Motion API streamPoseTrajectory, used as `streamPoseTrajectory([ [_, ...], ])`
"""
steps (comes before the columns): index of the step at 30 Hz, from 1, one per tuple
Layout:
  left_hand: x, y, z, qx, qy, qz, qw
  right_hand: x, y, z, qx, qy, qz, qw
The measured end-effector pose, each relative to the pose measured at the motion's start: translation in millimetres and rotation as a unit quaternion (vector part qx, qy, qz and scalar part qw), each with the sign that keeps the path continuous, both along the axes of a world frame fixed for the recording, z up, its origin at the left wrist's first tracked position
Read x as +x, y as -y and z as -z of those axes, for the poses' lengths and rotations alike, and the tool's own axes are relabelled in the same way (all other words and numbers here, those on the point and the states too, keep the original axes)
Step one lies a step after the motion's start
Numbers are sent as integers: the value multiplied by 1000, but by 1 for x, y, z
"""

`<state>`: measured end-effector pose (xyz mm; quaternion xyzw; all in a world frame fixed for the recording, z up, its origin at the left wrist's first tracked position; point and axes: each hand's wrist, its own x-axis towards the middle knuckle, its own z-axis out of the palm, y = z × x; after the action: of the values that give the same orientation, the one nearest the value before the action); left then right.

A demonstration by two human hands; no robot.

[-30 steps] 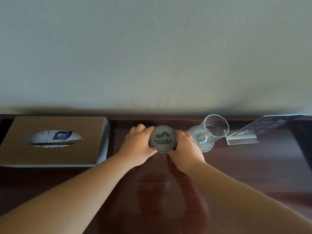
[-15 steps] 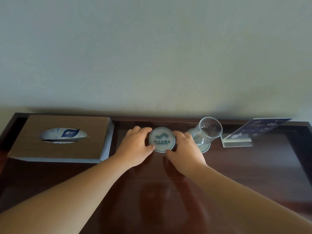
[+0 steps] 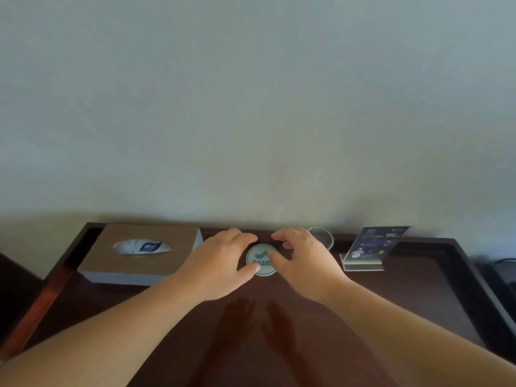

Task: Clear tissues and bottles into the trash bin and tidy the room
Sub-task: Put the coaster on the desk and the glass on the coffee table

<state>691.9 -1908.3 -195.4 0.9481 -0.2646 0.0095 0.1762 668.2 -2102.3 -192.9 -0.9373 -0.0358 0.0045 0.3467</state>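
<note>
Both hands have loosened off the round coaster (image 3: 261, 260) they were squeezing between them half a second ago, and the whole tabletop (image 3: 279, 344) now sits lower in view. At the far left, a brown tissue box (image 3: 141, 251) stands against the wall with a white and blue tissue pack showing through its oval slot, just beside the left hand (image 3: 220, 265) but not touched by it. That hand lies with relaxed, nearly straight fingers, its thumb tip at the coaster's lower left edge. The coaster rests flat on the dark wood between the two hands. The right hand (image 3: 305, 262) arches over its right side, fingers loosely spread and gripping nothing. A clear glass (image 3: 325, 238) peeks out behind the right hand, mostly hidden. Further right stands a tilted acrylic sign holder (image 3: 370, 248) with a dark blue card.
</note>
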Motion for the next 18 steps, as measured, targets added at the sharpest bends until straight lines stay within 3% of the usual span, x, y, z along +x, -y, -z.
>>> streamPoseTrajectory([
  [8,-25,0,-54,-2,50,92,995,-75,4,-53,-49,57,114,991],
  [18,-110,31,-82,-25,50,248,967,-222,1,-97,-118,66,282,950],
])
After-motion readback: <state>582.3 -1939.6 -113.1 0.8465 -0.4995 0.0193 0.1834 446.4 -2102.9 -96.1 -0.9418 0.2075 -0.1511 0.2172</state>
